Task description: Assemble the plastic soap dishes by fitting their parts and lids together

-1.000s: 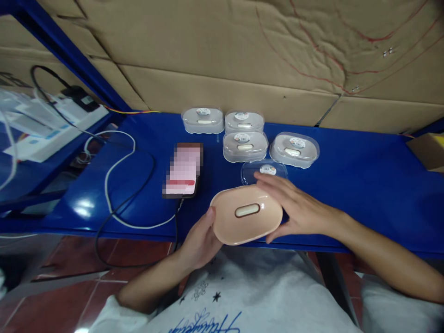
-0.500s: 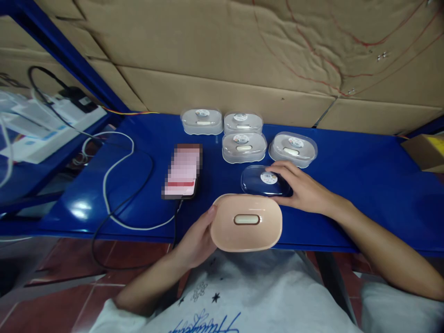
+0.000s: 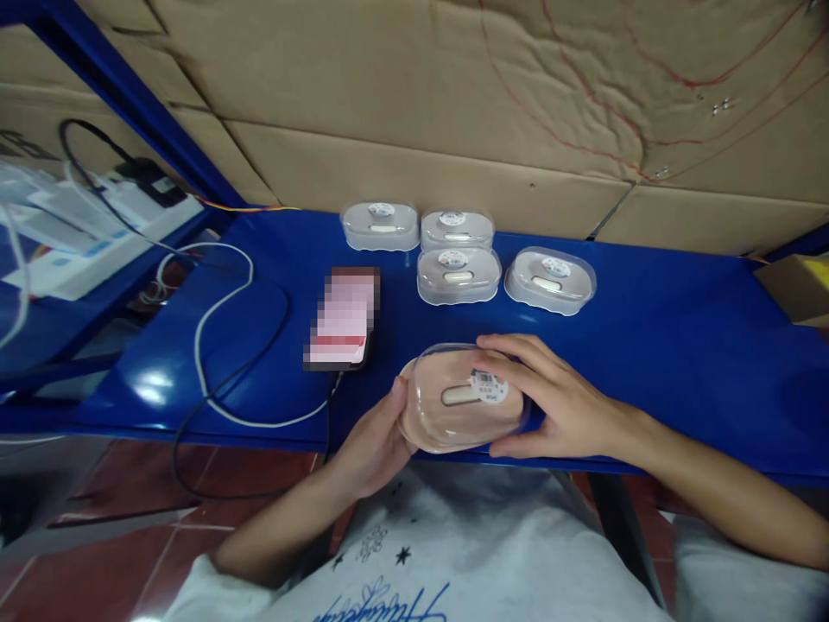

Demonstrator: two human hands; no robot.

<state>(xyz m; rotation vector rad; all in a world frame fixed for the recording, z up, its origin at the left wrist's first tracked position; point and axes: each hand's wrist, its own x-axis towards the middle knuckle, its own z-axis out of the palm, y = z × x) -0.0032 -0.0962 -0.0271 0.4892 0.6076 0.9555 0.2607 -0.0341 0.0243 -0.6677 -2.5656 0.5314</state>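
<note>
My left hand (image 3: 382, 432) grips the left end of a peach-coloured oval box (image 3: 407, 413) with a cream oblong piece in its middle. Over the box lies a clear plastic lid (image 3: 435, 367) bearing a round white label, and my right hand (image 3: 544, 389) has its fingers and thumb around the lid's right end. The lid sits slightly to the right of the box, whose left rim shows past it. Whether the lid is seated cannot be seen. Both are held above the front edge of the blue table.
Several white boxes with clear lids (image 3: 458, 281) stand towards the back of the blue table (image 3: 654, 345). A phone (image 3: 343, 315) with a cable lies to the left. Further left is a power strip (image 3: 97, 250) with plugs. A cardboard wall (image 3: 389, 112) rises behind.
My right hand has lifted the clear lid off the table and brought it towards me, over the peach box. My left hand still holds the box, now slightly higher in view.
</note>
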